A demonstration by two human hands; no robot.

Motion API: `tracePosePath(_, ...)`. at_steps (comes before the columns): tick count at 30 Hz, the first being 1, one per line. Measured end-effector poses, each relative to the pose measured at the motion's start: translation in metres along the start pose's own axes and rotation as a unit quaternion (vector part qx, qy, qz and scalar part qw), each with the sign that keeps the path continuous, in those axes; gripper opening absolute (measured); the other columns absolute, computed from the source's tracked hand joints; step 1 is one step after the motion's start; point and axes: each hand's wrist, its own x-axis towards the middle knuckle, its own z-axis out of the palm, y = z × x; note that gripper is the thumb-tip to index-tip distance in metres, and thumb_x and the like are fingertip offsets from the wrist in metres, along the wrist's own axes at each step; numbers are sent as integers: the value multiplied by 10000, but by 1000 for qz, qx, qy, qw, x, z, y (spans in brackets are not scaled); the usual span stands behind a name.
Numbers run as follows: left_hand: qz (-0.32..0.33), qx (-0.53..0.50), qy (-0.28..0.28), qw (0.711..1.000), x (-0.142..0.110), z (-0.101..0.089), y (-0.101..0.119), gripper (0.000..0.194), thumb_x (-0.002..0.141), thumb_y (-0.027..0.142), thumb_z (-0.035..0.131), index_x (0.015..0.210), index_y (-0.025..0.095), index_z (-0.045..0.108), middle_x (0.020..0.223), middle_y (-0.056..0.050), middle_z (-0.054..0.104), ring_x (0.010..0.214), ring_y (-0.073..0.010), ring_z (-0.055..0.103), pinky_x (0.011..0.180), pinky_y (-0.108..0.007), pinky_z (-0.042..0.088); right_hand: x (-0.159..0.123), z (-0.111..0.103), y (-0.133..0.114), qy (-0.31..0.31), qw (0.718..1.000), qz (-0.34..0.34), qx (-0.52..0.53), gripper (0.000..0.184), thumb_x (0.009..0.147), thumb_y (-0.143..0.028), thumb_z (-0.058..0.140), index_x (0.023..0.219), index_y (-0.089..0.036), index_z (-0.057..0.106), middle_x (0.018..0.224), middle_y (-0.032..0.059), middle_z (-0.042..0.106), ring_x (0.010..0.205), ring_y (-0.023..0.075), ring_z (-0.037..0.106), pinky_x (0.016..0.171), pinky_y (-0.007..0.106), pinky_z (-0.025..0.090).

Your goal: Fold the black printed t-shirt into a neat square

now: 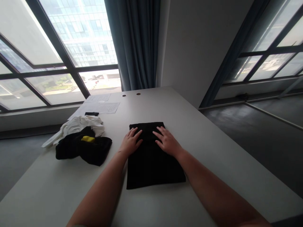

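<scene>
A black garment (151, 167), folded into a flat panel, lies on the white table in front of me. Its exact kind cannot be made out. My left hand (131, 141) rests on its upper left part, fingers spread and pointing away from me. On the upper right part lies my right hand (167, 142), also with fingers apart. Both palms face down on the cloth, and neither hand grips it. Between the hands, a strip of the dark fabric runs up to the straight far edge.
Left on the table (189, 126) are a crumpled black garment (68, 145) with a yellow patch (87, 139), a white garment (78, 124) and a small black item (92, 113). Printed papers (106, 107) lie behind them. A blue curtain (137, 44) hangs beyond the far edge.
</scene>
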Motion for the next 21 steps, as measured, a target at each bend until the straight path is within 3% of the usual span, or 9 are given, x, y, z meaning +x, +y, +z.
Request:
tracePosePath(3, 22, -25, -88, 996, -3, 12, -1, 549, 1013, 403, 552, 1555, 340, 487, 1680, -48, 382, 1584, -312, 266, 1295, -547, 210, -6, 8, -8, -113, 993, -29, 26, 573, 1045, -452, 496, 1588, -270, 468, 1690, 96, 349, 1566, 319, 295, 1272, 558, 245)
tracePosePath(5, 1, -26, -100, 995, -7, 15, -1, 530, 1035, 406, 505, 1561, 346, 478, 1694, -36, 354, 1594, -301, 244, 1295, -558, 200, -8, 9, -9, -143, 989, -24, 31, 571, 1053, -464, 482, 1588, -266, 467, 1696, 100, 326, 1574, 316, 281, 1277, 563, 226)
tracePosePath(9, -8, -17, -65, 998, -29, 8, 8, 502, 1037, 398, 498, 1524, 282, 536, 1673, -81, 387, 1586, -313, 266, 1299, -573, 183, -17, -3, -10, -145, 988, -29, 40, 574, 1052, -457, 498, 1587, -252, 467, 1697, 110, 307, 1583, 318, 252, 1282, 565, 209)
tracePosePath(12, 48, -30, -45, 997, -62, -1, 23, 548, 1022, 402, 538, 1556, 285, 496, 1676, -87, 381, 1585, -306, 273, 1305, -574, 179, -39, -15, -21, -117, 991, -44, 56, 601, 1043, -442, 519, 1607, -252, 432, 1714, 109, 266, 1599, 324, 196, 1284, 581, 190)
tracePosePath(16, 155, -71, -102, 980, -116, -16, 39, 806, 862, 474, 770, 1588, 393, 428, 1696, -48, 345, 1594, -363, 225, 1287, -637, 206, -88, -30, -41, -114, 985, -79, 104, 690, 946, -450, 678, 1588, -316, 464, 1709, 82, 304, 1607, 354, 140, 1285, 622, 141)
tracePosePath(19, 167, -70, -124, 976, -148, -24, 41, 886, 747, 413, 866, 1548, 406, 489, 1677, -55, 379, 1573, -398, 270, 1271, -665, 238, -125, -37, -49, -156, 974, -100, 133, 840, 823, -462, 814, 1581, -376, 461, 1695, 72, 342, 1594, 396, 172, 1266, 689, 106)
tracePosePath(21, 150, -60, -112, 980, -162, -26, 39, 790, 758, 279, 815, 1497, 375, 554, 1650, -61, 424, 1540, -372, 356, 1272, -633, 279, -144, -38, -46, -166, 971, -101, 137, 839, 818, -403, 818, 1578, -382, 464, 1691, 72, 351, 1582, 400, 217, 1260, 705, 109)
